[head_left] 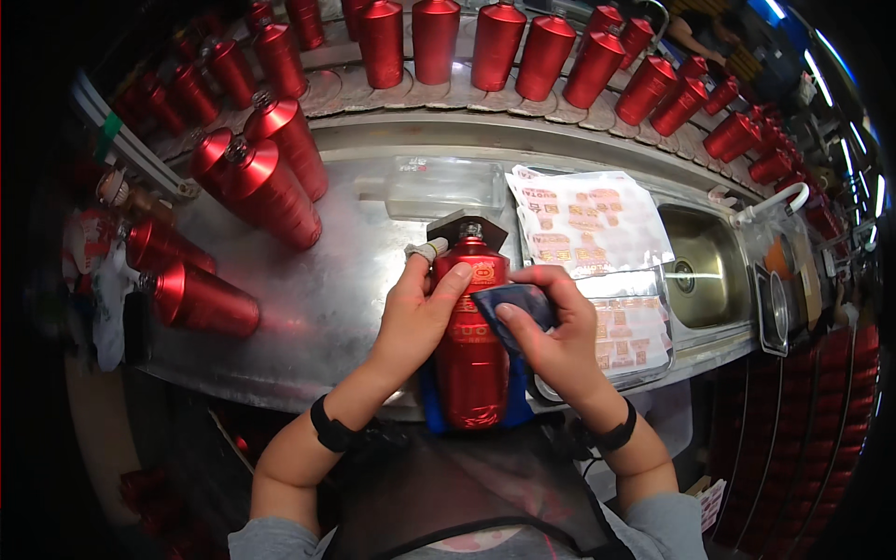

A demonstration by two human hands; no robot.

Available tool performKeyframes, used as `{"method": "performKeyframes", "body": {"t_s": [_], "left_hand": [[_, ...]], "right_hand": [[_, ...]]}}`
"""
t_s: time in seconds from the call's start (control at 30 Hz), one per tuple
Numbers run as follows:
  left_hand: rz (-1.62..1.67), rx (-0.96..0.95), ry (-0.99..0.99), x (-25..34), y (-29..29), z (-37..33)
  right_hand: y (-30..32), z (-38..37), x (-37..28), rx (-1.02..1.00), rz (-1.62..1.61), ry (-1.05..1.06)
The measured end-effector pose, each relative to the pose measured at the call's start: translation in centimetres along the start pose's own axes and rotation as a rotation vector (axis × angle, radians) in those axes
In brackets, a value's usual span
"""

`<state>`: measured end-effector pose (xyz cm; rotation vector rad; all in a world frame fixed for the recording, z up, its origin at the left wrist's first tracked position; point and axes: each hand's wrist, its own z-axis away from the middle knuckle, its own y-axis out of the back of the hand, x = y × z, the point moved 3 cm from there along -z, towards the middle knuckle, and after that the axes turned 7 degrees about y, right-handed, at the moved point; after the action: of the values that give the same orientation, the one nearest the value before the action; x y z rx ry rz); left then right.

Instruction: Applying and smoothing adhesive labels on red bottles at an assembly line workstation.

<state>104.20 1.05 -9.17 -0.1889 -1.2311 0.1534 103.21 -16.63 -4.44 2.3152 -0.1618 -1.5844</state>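
Steel counter [345, 327]; bottle row [499, 47] at 12, some caps cropped. Red bottle [471, 373] near centre, neck toward 12. Left hand [413, 310] clamped on its 10 o'clock side, some fingers hidden. Right hand [567, 331] pinches dark blue cloth [532, 299] over its 2 o'clock side, masking print; contact unclear.
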Motion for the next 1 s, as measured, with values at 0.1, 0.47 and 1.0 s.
{"method": "performKeyframes", "body": {"t_s": [0.1,0.47,1.0], "left_hand": [[0.006,-0.005,0.007,-0.4,0.6,-0.4],[-0.047,-0.038,-0.040,1.0,-0.1,1.1],[-0.953,-0.006,-0.660,3.0,1.7,3.3]], "right_hand": [[-0.1,-2.4,-0.3,-0.030,0.080,0.119],[0.7,-4.0,-0.3,-0.006,0.117,0.164],[1.5,-3.7,2.0,0.087,0.104,0.118]]}}
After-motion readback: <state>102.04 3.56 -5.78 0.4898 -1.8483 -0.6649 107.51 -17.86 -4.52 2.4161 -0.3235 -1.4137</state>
